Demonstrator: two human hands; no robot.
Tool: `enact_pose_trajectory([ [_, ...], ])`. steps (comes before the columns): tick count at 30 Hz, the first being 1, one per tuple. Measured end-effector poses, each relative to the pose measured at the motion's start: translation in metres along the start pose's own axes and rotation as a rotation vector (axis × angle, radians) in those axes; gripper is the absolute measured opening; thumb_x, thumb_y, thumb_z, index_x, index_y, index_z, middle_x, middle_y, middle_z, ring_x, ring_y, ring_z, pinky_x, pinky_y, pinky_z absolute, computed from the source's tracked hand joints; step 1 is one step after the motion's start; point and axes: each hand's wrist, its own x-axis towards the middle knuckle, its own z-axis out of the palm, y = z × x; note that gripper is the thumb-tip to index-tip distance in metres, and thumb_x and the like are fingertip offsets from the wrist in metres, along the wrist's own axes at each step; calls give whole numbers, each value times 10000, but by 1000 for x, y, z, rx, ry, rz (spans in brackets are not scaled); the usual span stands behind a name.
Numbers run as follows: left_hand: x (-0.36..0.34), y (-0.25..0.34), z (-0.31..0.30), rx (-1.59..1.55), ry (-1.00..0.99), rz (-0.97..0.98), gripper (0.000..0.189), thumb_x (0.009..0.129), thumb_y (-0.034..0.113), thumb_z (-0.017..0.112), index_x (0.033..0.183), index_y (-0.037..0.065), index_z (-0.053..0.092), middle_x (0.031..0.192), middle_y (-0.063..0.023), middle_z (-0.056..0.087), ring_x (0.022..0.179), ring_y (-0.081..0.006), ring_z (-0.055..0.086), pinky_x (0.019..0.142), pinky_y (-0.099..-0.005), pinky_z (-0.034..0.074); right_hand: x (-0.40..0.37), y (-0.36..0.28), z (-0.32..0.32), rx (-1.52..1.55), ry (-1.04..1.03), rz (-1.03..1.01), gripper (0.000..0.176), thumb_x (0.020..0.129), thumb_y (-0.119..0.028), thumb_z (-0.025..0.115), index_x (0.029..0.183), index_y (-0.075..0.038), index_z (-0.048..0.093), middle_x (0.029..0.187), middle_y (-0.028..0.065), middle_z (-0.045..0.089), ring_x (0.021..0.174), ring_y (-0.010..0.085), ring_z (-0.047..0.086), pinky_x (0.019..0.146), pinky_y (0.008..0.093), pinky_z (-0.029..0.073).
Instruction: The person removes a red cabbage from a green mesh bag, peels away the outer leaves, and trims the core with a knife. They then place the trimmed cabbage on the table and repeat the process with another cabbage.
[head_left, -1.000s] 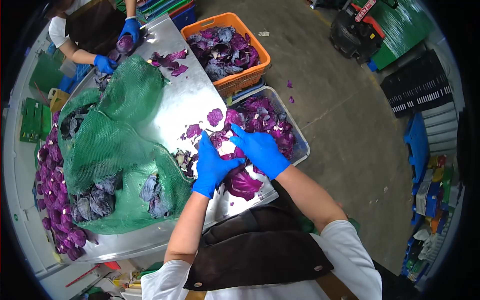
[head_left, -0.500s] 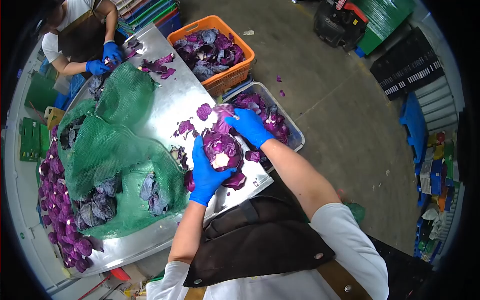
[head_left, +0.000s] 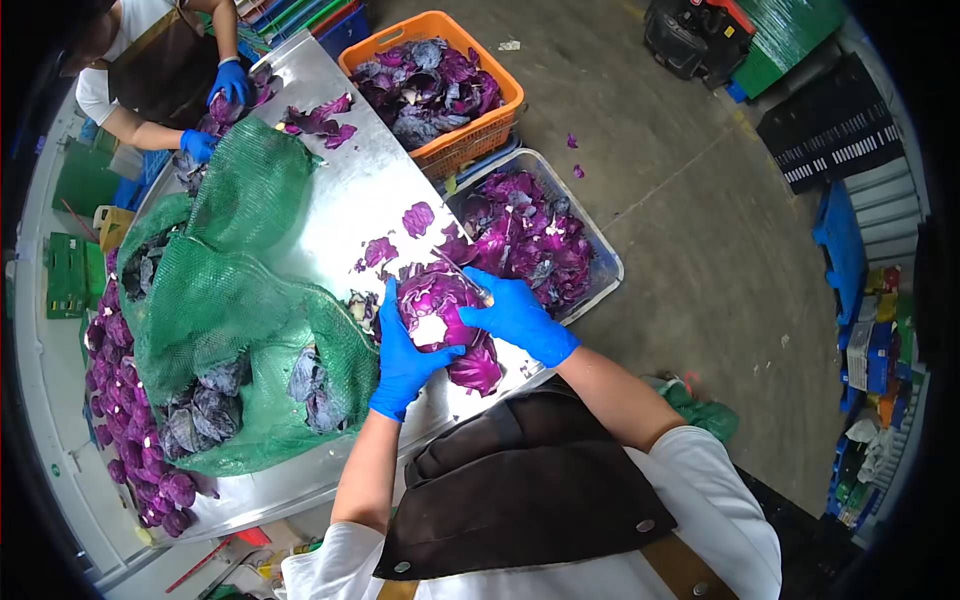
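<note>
The purple cabbage [head_left: 437,300] sits between 2 hands over the near end of the metal table [head_left: 350,185], its pale cut patch facing the wearer; whether it touches the tabletop I cannot tell. The left hand [head_left: 402,358] grips it, fingers along the far-left side and thumb across the near face. The right hand [head_left: 518,320] appears to have its fingers closed around a slim tool [head_left: 480,289], perhaps a knife, with its thumb against the cabbage. The main danger is a slip: the tool lies close over the head, so a sudden turn of the cabbage could drive it into the left fingers. Smooth leaves might also let the head roll free and drop off the edge. The loose leaf [head_left: 476,371] just beside it could miss the plastic bin [head_left: 598,293] and make the floor [head_left: 680,250] slippery.
</note>
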Motion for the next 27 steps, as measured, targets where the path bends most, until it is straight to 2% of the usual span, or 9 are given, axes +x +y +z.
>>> enact_pose_trajectory([
  [4, 3, -5, -2, -6, 2, -25, 1379, 534, 342, 967, 1552, -5, 104, 1510, -209, 304, 1363, -314, 390, 1155, -413, 331, 11, 21, 7, 180, 170, -99, 434, 808, -144, 717, 1231, -63, 671, 829, 81, 721, 720, 157, 670, 672, 315, 538],
  [6, 2, -6, -10, -38, -12, -51, 1366, 539, 330, 968, 1553, -1, 115, 1518, -210, 317, 1360, -304, 405, 1148, -407, 345, 26, 53, -13, 354, 229, 167, 317, 806, -79, 684, 1117, -32, 717, 808, 63, 710, 723, 102, 642, 660, 271, 523],
  [8, 3, -15, -21, -68, -68, 17, 1366, 539, 335, 969, 1555, 4, 118, 1516, -206, 329, 1363, -302, 408, 1146, -407, 351, 37, 81, -27, 163, 118, 474, 365, 815, -138, 710, 1159, -16, 692, 898, 99, 727, 780, 153, 683, 702, 309, 542],
  [11, 7, -11, -25, 16, -121, 64, 1368, 541, 323, 968, 1559, 7, 111, 1534, -197, 320, 1404, -298, 358, 1183, -411, 281, 13, 38, -34, -110, 117, 34, 527, 813, -219, 755, 1289, -38, 616, 1026, 156, 723, 882, 238, 710, 777, 354, 552],
  [12, 12, 3, -23, -41, -203, 11, 1347, 535, 304, 961, 1561, 20, 136, 1555, -205, 293, 1437, -310, 313, 1197, -416, 249, 9, -28, -50, -444, -28, 210, 735, 791, -327, 806, 1414, -78, 506, 1175, 192, 684, 1028, 293, 688, 883, 376, 534],
  [14, 24, 18, -19, 151, -348, 176, 1322, 512, 284, 951, 1558, 37, 181, 1563, -222, 279, 1462, -347, 271, 1203, -436, 237, 10, -35, -46, -258, 131, -302, 790, 793, -376, 810, 1451, -108, 466, 1211, 181, 675, 1087, 274, 668, 922, 362, 517],
  [17, 16, 47, -1, 551, -236, 211, 1194, 542, 244, 911, 1528, 41, 269, 1562, -231, 281, 1463, -428, 237, 1201, -470, 230, 32, 0, -26, 206, -258, -277, 766, 805, -396, 800, 1439, -107, 483, 1243, 169, 664, 1119, 255, 655, 947, 359, 503],
  [20, -15, 45, 5, 589, 57, 279, 1023, 672, 196, 844, 1516, 29, 291, 1562, -248, 276, 1459, -445, 236, 1185, -505, 240, 22, -8, -35, 54, -228, -140, 744, 814, -385, 797, 1431, -101, 494, 1268, 167, 654, 1130, 237, 648, 960, 356, 495],
  [27, -31, 23, 56, 18, 344, -177, 1144, 753, 300, 860, 1547, -26, 104, 1602, -214, 144, 1489, -314, 150, 1215, -409, 150, -11, -13, -8, -242, 141, -57, 595, 879, -544, 668, 1123, -4, 605, 786, 192, 665, 728, 365, 675, 627, 439, 515],
])
